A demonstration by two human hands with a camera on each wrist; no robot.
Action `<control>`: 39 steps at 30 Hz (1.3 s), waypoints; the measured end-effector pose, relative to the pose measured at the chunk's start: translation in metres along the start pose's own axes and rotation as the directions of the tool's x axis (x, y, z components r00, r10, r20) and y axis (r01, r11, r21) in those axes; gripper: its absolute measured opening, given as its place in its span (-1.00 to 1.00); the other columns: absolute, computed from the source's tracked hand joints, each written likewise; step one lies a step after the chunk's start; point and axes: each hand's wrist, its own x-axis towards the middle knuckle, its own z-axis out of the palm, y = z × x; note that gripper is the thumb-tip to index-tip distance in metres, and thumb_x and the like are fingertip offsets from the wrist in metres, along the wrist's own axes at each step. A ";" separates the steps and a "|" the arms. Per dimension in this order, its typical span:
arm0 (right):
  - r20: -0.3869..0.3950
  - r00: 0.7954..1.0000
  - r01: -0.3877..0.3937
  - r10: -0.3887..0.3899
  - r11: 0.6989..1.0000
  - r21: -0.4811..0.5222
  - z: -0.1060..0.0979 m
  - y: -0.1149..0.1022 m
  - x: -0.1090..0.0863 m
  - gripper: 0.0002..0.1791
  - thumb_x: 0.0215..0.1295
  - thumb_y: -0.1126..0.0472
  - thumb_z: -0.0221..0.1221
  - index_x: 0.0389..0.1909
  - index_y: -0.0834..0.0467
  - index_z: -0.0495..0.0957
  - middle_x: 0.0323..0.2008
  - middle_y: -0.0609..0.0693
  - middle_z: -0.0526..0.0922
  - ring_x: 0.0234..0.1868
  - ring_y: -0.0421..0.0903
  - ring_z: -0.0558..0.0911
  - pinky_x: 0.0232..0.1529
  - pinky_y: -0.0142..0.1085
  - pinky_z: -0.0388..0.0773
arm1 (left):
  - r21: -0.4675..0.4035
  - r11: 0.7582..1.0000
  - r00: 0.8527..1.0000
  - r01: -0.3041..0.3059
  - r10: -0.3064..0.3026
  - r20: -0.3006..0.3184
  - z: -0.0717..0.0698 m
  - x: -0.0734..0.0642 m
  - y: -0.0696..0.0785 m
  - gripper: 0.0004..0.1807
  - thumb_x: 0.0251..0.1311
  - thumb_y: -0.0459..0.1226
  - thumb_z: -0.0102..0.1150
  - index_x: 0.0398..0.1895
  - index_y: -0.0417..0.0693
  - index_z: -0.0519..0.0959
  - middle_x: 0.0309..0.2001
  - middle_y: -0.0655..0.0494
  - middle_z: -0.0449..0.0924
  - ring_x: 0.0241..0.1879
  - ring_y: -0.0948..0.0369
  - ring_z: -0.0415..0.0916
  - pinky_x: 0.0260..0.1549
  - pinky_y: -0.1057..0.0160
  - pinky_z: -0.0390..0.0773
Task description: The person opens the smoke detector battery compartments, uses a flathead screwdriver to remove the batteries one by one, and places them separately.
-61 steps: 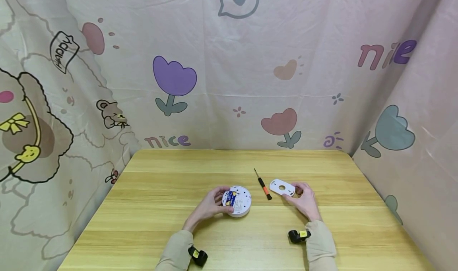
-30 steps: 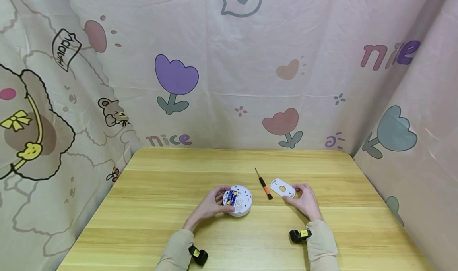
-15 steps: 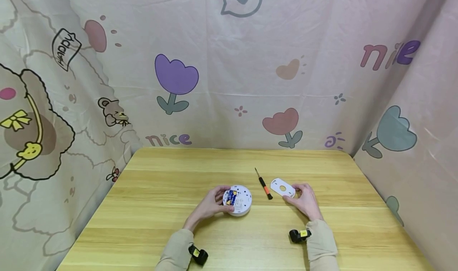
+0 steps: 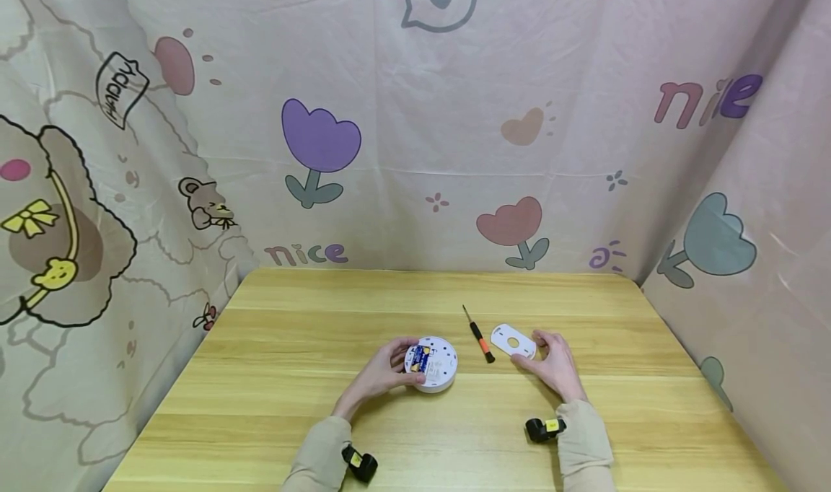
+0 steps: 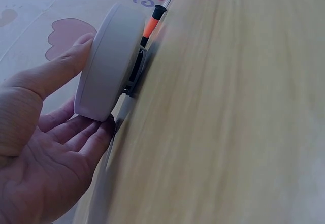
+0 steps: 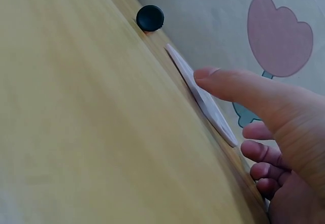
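Note:
My left hand (image 4: 379, 371) grips the rim of a round white smoke detector (image 4: 443, 366), thumb on the near side and fingers on the far side. Its back faces up and shows blue batteries (image 4: 420, 360) in a slot. In the left wrist view, a dark slotted part (image 5: 134, 69) juts from the side facing the table. A white mounting plate (image 4: 503, 339) with a round central hole lies flat on the table. My right hand (image 4: 555, 366) is at its right end, thumb and fingers spread apart around it. In the right wrist view the thumb (image 6: 223, 82) overlaps the plate.
A small screwdriver (image 4: 480, 338) with a black and orange handle lies between the detector and the plate, tip pointing away. All rest on a wooden table (image 4: 311, 312). Patterned cloth (image 4: 402, 102) hangs behind and at both sides. Each sleeve carries a black wrist camera (image 4: 542, 428).
The right fingers have loosened and spread slightly away from the mounting plate, which stays in place. My left hand and the smoke detector hold still. The head view has shifted a little.

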 end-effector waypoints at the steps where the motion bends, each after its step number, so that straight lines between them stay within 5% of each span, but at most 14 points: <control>1: 0.003 1.000 -0.006 0.005 1.000 0.003 0.000 0.000 0.000 -0.02 -0.27 -0.28 0.31 0.16 0.23 0.30 -0.04 0.15 0.43 -0.02 0.06 0.39 0.02 -0.01 0.38 | 0.002 1.000 1.000 -0.001 0.001 0.001 0.000 0.000 -0.001 -0.14 -0.22 -0.16 0.39 0.22 -0.13 0.20 0.27 -0.13 0.20 0.28 -0.05 0.15 0.24 0.06 0.24; 10: 0.033 0.997 -0.070 0.068 0.996 0.050 -0.003 -0.003 0.000 0.05 -0.23 -0.29 0.29 0.27 0.16 0.16 0.01 0.15 0.35 -0.02 0.08 0.36 0.00 -0.02 0.38 | -0.012 0.999 0.999 -0.033 0.033 0.015 0.000 0.001 -0.003 -0.16 -0.18 -0.16 0.37 0.22 -0.14 0.20 0.26 -0.13 0.21 0.29 -0.05 0.14 0.24 0.08 0.24; 25: -0.076 0.994 -0.060 0.076 0.980 0.189 0.001 0.000 0.001 -0.19 -0.04 -0.10 0.27 0.21 0.17 0.26 -0.03 0.17 0.38 -0.21 -0.01 0.34 -0.28 -0.39 0.28 | -0.046 0.996 0.996 -0.070 0.073 0.051 -0.004 -0.004 -0.001 -0.26 -0.01 -0.24 0.23 0.26 -0.19 0.15 0.30 -0.17 0.15 0.30 -0.07 0.10 0.29 0.02 0.14; 39: -0.112 0.988 -0.075 0.103 0.970 0.232 0.002 -0.005 -0.003 -0.35 0.01 0.00 0.26 0.14 0.13 0.34 -0.03 0.15 0.41 -0.24 -0.04 0.34 -0.29 -0.43 0.29 | -0.003 0.997 0.995 -0.082 0.082 0.055 -0.005 -0.004 -0.001 -0.36 0.11 -0.24 0.11 0.25 -0.20 0.17 0.29 -0.16 0.17 0.29 -0.04 0.14 0.28 0.06 0.16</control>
